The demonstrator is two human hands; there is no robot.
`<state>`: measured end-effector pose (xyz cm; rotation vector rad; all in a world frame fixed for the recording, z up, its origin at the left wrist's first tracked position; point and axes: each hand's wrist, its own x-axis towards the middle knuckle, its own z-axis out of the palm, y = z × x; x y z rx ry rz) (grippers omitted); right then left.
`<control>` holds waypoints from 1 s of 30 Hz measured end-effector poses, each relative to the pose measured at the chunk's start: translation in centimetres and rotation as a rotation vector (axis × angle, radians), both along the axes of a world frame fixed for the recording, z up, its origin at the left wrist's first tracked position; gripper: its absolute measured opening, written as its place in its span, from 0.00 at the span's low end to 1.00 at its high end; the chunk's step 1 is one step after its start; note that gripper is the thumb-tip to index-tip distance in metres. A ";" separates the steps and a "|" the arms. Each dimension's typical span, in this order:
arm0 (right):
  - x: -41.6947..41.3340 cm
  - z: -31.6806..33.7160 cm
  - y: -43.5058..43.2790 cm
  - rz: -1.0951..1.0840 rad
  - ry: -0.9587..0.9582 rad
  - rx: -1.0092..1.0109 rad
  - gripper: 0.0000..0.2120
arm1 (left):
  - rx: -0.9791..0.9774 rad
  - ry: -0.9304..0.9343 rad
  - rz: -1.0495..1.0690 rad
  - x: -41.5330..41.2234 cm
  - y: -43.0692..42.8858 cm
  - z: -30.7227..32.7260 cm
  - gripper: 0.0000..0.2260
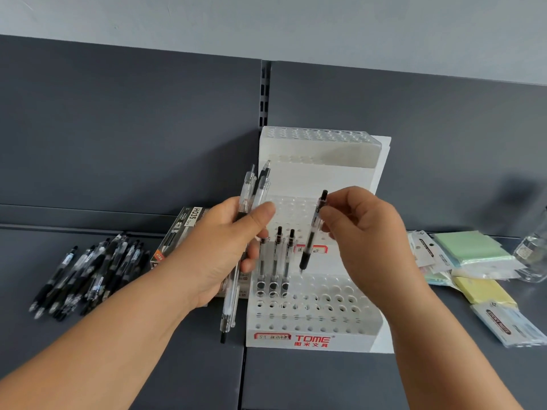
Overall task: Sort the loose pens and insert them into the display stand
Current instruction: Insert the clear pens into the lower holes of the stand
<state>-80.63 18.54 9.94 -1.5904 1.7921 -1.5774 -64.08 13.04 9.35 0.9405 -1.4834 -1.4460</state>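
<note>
now our right hand pinches one pen tip-down just above the display stand, so it can drop beside three standing pens. our left hand grips spare pens left of the stand, kept ready.

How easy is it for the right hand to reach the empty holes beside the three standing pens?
Probably yes, easily. The right hand pinches its pen tip down above the stand, right of the three standing pens, and nothing covers the empty holes there.
</note>
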 end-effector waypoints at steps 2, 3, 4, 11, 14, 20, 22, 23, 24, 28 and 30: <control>-0.1 -0.7 -0.3 -0.022 0.029 0.010 0.06 | -0.001 0.009 0.010 0.0 -0.1 -0.1 0.08; -0.1 -1.0 -0.5 -0.028 0.033 0.014 0.06 | 0.004 0.017 0.011 0.0 -0.1 -0.2 0.08; -0.1 -1.4 -0.7 -0.032 0.038 0.022 0.06 | 0.008 0.024 0.009 -0.1 -0.1 -0.2 0.08; 0.5 -5.1 -1.0 -0.107 0.177 0.152 0.04 | 0.017 0.063 0.009 0.1 -0.3 -0.5 0.08; 0.2 -5.2 -0.9 -0.140 0.179 0.183 0.08 | 0.028 0.068 0.024 0.1 -0.3 -0.6 0.11; 2.6 -2.8 0.9 -0.003 0.167 0.023 0.10 | 0.093 0.184 0.166 -0.5 -0.5 0.0 0.15; 3.8 -2.4 1.5 0.225 0.052 0.121 0.12 | 0.107 0.233 0.262 -0.8 -0.8 0.2 0.15; 4.2 -2.5 1.6 0.305 0.017 0.171 0.12 | 0.110 0.258 0.303 -0.9 -0.9 0.4 0.14; 4.5 -2.7 1.7 0.347 0.012 0.213 0.12 | 0.112 0.284 0.338 -0.9 -1.1 0.5 0.14; 5.1 -3.5 1.4 0.334 -0.021 0.261 0.09 | 0.111 0.348 0.409 -0.9 -1.3 0.8 0.09; 4.8 -3.5 1.3 0.306 -0.095 0.232 0.08 | 0.115 0.365 0.434 -0.8 -1.4 0.9 0.08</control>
